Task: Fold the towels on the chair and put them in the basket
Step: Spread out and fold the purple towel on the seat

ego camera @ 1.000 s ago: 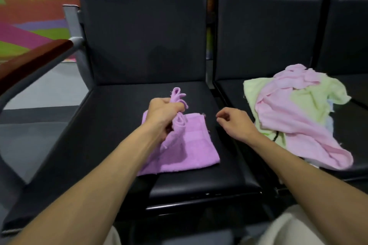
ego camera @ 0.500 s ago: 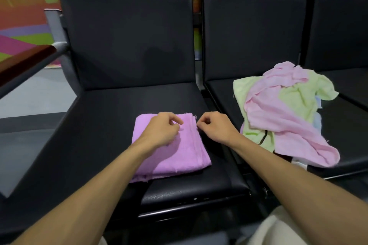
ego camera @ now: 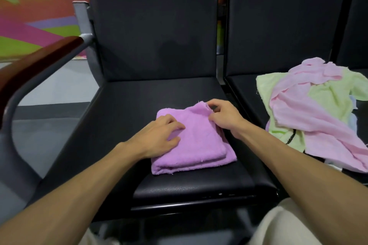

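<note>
Purple towel (ego camera: 199, 145) is seen folded into layers, lying on the front half of the black chair seat (ego camera: 129, 117). Left hand (ego camera: 159, 138) is laid flat on its left part, fingers loosely spread. Right hand (ego camera: 224, 118): fingers are pinched on the towel's far right corner. Unfolded pink and green towel pile (ego camera: 318, 109) is noted on the adjoining seat to the right. Wooden armrest (ego camera: 39, 61) is at far left.

The left hand (ego camera: 159, 137) is pressing the folded purple towel (ego camera: 196, 145) on the chair (ego camera: 139, 105); the right hand (ego camera: 223, 115) is pinching its far corner.
</note>
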`<action>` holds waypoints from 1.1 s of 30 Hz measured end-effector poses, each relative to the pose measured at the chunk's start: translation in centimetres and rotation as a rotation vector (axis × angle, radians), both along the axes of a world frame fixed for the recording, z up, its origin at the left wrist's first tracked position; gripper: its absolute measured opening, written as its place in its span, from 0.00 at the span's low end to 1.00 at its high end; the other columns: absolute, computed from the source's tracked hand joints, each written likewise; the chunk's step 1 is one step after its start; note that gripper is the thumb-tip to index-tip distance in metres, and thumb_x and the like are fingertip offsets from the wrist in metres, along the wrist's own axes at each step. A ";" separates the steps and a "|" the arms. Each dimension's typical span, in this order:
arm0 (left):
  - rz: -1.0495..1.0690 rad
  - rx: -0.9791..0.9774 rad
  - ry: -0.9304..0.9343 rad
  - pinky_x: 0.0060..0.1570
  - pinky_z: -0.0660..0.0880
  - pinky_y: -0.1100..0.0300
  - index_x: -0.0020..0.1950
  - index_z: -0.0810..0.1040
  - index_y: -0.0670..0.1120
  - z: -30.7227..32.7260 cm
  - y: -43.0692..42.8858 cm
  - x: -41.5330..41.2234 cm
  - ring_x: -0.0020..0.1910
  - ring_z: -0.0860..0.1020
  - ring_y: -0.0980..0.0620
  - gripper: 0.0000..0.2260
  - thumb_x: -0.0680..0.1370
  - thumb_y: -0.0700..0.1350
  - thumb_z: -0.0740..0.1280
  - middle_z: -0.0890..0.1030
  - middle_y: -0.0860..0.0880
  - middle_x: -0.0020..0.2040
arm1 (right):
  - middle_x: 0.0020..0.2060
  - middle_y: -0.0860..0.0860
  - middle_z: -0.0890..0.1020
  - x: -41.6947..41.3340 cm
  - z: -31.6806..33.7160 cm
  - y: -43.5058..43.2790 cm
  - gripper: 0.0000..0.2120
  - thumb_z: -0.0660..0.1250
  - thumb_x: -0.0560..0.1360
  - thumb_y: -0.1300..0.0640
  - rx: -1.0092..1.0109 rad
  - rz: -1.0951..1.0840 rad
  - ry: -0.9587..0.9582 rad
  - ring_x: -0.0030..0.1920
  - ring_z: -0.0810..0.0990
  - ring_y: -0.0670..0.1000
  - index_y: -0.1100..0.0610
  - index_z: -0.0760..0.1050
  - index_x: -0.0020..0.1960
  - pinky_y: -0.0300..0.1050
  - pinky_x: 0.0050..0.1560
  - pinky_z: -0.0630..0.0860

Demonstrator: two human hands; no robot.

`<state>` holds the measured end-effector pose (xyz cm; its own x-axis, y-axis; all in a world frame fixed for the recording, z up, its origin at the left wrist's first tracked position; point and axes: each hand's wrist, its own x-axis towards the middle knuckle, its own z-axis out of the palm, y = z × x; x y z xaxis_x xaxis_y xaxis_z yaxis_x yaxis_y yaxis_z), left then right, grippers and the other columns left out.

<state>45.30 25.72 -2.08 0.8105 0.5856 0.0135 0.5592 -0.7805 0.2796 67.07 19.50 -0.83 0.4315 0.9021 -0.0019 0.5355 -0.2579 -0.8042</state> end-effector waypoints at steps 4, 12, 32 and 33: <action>-0.006 0.143 0.088 0.61 0.66 0.56 0.70 0.69 0.57 1.1 -0.7 0.8 0.59 0.70 0.52 0.19 0.80 0.56 0.57 0.69 0.54 0.62 | 0.48 0.51 0.81 0.2 -0.5 0.0 0.14 0.65 0.72 0.65 -0.098 -0.052 -0.200 0.51 0.80 0.53 0.55 0.79 0.56 0.41 0.45 0.74; 0.117 0.255 0.177 0.39 0.70 0.55 0.41 0.74 0.46 3.1 -2.7 -0.7 0.38 0.75 0.47 0.13 0.78 0.51 0.56 0.74 0.49 0.37 | 0.41 0.46 0.75 -1.1 0.5 -2.7 0.06 0.68 0.76 0.59 0.127 0.177 -0.515 0.40 0.74 0.43 0.52 0.79 0.52 0.36 0.46 0.68; -0.055 -0.189 -0.042 0.59 0.71 0.58 0.60 0.66 0.60 1.3 -1.0 -10.4 0.57 0.70 0.58 0.23 0.68 0.55 0.71 0.63 0.64 0.56 | 0.52 0.46 0.73 -5.9 1.2 -3.5 0.14 0.66 0.74 0.40 0.025 0.583 -0.695 0.53 0.69 0.48 0.48 0.73 0.53 0.49 0.58 0.72; -0.044 -0.167 -0.078 0.57 0.73 0.56 0.58 0.66 0.60 1.4 -1.0 -10.4 0.55 0.72 0.57 0.21 0.68 0.54 0.69 0.64 0.63 0.55 | 0.48 0.45 0.75 -5.8 1.5 -3.8 0.15 0.66 0.72 0.38 -0.003 0.612 -0.623 0.49 0.72 0.47 0.48 0.72 0.49 0.49 0.54 0.74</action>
